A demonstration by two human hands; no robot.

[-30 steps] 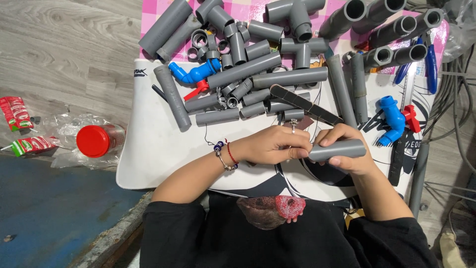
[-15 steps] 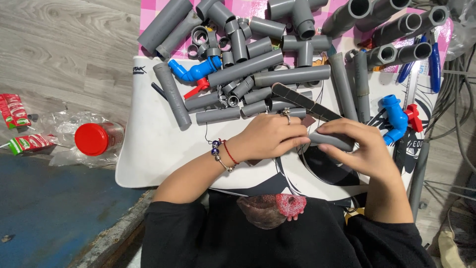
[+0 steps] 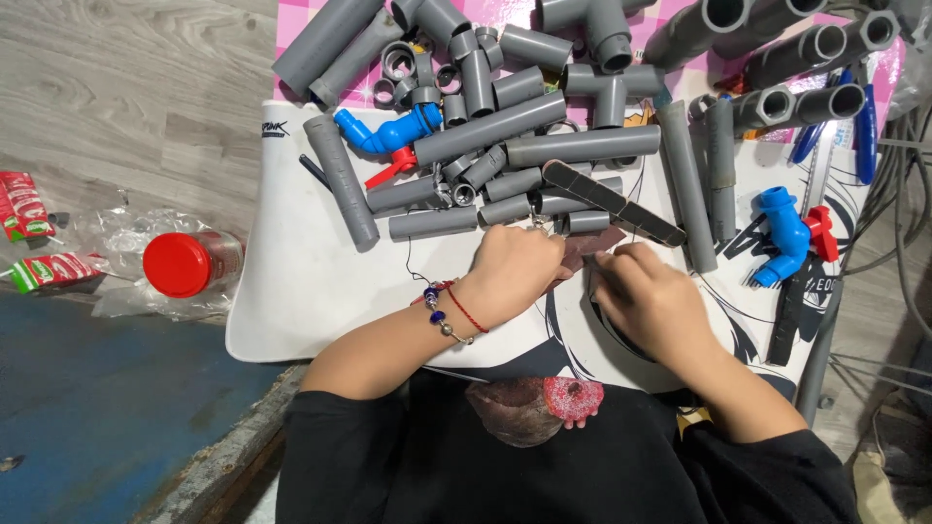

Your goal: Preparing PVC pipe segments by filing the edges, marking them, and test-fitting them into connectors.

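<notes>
My left hand (image 3: 515, 270), with beaded and red bracelets at the wrist, rests fingers-down on a dark reddish-brown sheet (image 3: 585, 245) on the white board (image 3: 301, 291). My right hand (image 3: 652, 299) lies curled just right of it, fingertips at the sheet's edge; whatever is under its palm is hidden. A long dark flat strip (image 3: 614, 202) lies diagonally just beyond both hands. Behind it is a heap of grey pipe pieces (image 3: 490, 128) and tee fittings (image 3: 610, 92).
A blue elbow fitting (image 3: 386, 132) lies in the heap and another blue fitting (image 3: 782, 229) with a red handle (image 3: 821, 233) at the right. A red-lidded jar (image 3: 181, 264) in clear plastic sits left of the board. Cables (image 3: 898, 194) run along the right.
The short grey pipe piece held in my right hand is no longer visible. Both hands have come together and lowered onto the brown sheet near the dark strip.
</notes>
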